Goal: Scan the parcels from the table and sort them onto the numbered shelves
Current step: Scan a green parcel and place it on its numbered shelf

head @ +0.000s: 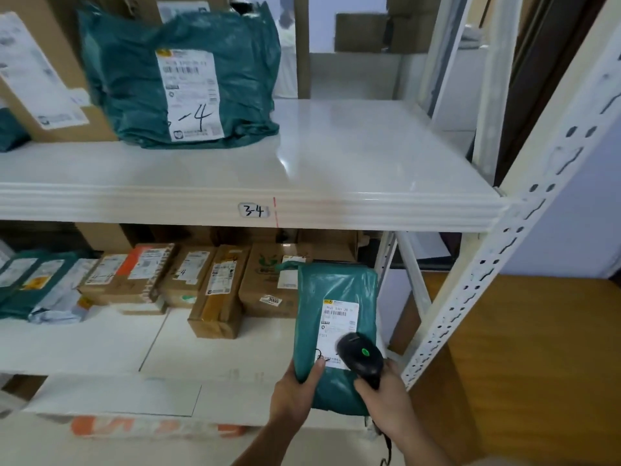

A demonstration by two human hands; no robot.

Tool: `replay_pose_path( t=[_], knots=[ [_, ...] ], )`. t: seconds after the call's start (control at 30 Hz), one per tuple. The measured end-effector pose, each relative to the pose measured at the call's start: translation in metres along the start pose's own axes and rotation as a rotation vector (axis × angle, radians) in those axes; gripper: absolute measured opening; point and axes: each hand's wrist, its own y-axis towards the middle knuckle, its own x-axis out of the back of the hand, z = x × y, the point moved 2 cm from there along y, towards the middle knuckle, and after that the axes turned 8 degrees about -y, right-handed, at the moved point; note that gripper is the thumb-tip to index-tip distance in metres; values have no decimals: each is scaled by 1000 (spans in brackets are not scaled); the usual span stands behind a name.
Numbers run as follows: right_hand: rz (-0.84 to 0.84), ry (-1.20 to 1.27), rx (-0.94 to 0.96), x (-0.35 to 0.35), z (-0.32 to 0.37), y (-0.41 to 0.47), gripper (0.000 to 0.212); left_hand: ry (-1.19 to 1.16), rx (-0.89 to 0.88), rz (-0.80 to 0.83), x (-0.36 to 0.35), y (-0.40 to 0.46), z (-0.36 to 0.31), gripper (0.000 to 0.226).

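My left hand (295, 395) grips the near left corner of a flat green mailer parcel (331, 290), thumb on top beside its white shipping label (337, 326). The parcel is held out over the lower shelf (100, 344), at the right end. My right hand (386, 405) holds a black barcode scanner (361, 358) by the handle; its head with a green light lies over the label's lower right. A red scan line (275, 211) shows on the front edge of the upper shelf (336, 156), next to the tag "3-4" (253, 210).
A bulky green parcel (181, 79) marked "-4" and a cardboard box (37, 79) sit on the upper shelf's left. Several cardboard boxes (218, 287) and mailers (33, 284) line the lower shelf's back. A white perforated upright (504, 240) stands right, a wooden surface (537, 348) beyond.
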Motion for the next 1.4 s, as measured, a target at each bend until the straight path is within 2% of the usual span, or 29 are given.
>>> replay_pose_path(
  t=[0.1,0.27,0.57,0.73,0.87,0.93,1.03,1.1,1.4],
  knots=[
    [33,-18,49,5,0,-16,33,-33,-13,-37,4,-24,4,101],
    [66,-2,129,16,8,-55,37,-99,-13,-147,17,-85,8,74],
    [94,68,302,35,44,-156,38,-218,-85,-297,55,-179,15,65],
    [-6,125,343,40,73,-201,44,-269,-145,-323,88,-202,14,69],
    [-84,220,373,37,101,-235,43,-302,-231,-339,125,-223,9,45],
    [-113,259,406,36,116,-251,40,-328,-301,-349,142,-230,5,41],
    [-144,308,456,38,141,-269,36,-382,-385,-331,167,-242,-10,42],
    [-167,348,494,46,157,-278,38,-413,-439,-330,180,-247,-26,51],
    [-243,359,651,106,210,-294,39,-268,-689,-287,219,-263,-122,54]
  ],
)
